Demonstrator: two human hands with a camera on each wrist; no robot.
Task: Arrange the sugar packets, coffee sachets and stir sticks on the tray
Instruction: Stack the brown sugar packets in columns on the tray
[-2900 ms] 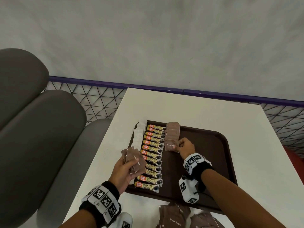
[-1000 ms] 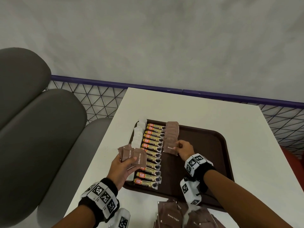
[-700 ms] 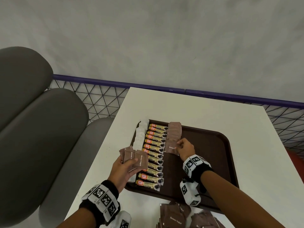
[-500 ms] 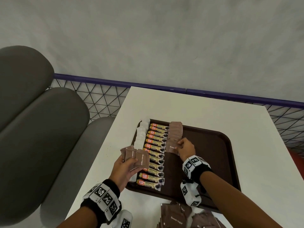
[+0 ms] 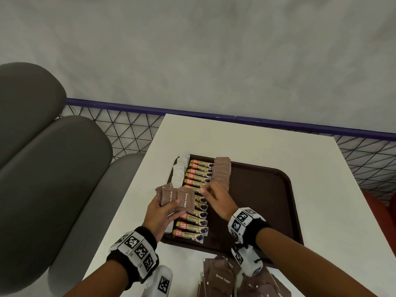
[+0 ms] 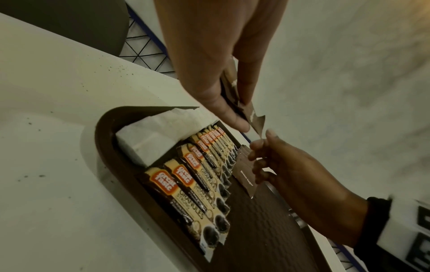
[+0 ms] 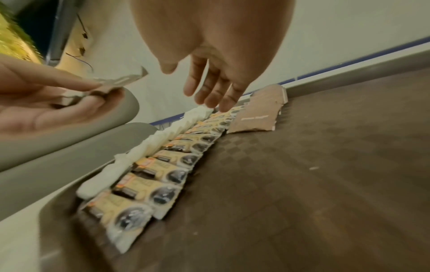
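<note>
A dark brown tray (image 5: 257,200) lies on the white table. Along its left side run a column of white sugar packets (image 5: 180,170), a column of coffee sachets (image 5: 194,229) and a shorter overlapping row of brown sugar packets (image 5: 221,172). My left hand (image 5: 171,205) grips a fan of brown sugar packets (image 5: 184,199) above the sachets. My right hand (image 5: 206,190) hovers just right of that fan, holding nothing. In the right wrist view its fingers (image 7: 209,92) are stretched out. In the left wrist view its fingertips (image 6: 260,143) sit just below the fan's corner (image 6: 256,121).
A loose heap of brown sugar packets (image 5: 222,277) lies on the table (image 5: 332,200) near its front edge, below the tray. Grey seat cushions (image 5: 53,168) stand at the left. A black wire mesh with a purple rail (image 5: 128,125) runs behind the table.
My right hand let go of the packet it was setting at the near end of the brown sugar row. It moved left and nearer, towards the fan in my left hand.
</note>
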